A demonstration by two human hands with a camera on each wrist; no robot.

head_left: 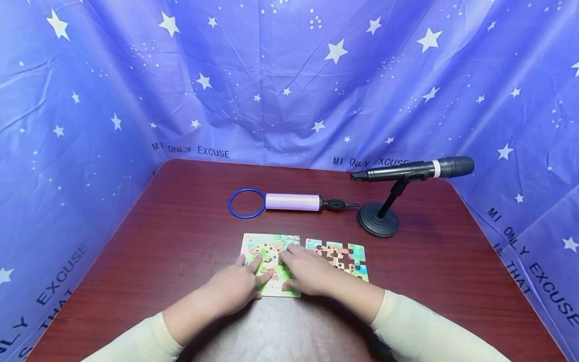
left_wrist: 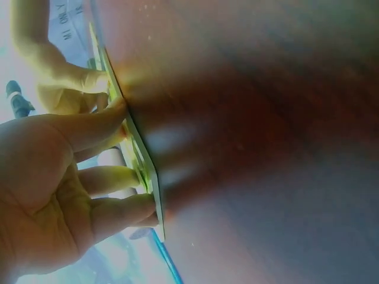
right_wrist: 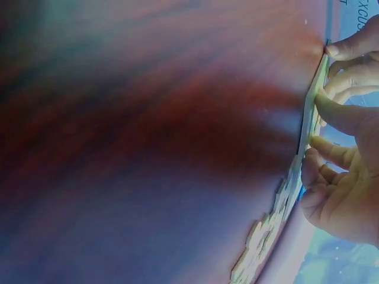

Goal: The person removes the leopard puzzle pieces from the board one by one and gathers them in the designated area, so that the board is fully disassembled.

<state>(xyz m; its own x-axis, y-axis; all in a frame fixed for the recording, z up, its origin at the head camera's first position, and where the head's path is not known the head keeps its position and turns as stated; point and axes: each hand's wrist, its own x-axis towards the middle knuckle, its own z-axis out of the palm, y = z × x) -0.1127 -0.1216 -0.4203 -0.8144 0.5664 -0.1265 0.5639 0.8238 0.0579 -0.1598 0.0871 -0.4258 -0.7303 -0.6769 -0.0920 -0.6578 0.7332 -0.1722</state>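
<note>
A jigsaw puzzle board (head_left: 246, 243) with a spotted cartoon animal and a pale border lies near the front middle of the table. My left hand (head_left: 232, 285) rests on its left half, fingers spread over the picture. In the left wrist view the fingertips (left_wrist: 142, 207) of that hand press down along the board's edge. Over the right half is my right hand (head_left: 309, 270), its fingertips touching the puzzle and the thumb near the front edge. Beside the board, partly behind the right hand, lie interlocking puzzle pieces (head_left: 356, 252) with gaps between them.
Behind the puzzle, a blue ring (head_left: 229, 203) lies against a pink hand pump (head_left: 293, 202) with a black nozzle. A black microphone (head_left: 398, 171) on a round-based stand (head_left: 377, 226) stands to the right. Starry purple cloth (head_left: 271, 120) hangs around the table (head_left: 181, 226).
</note>
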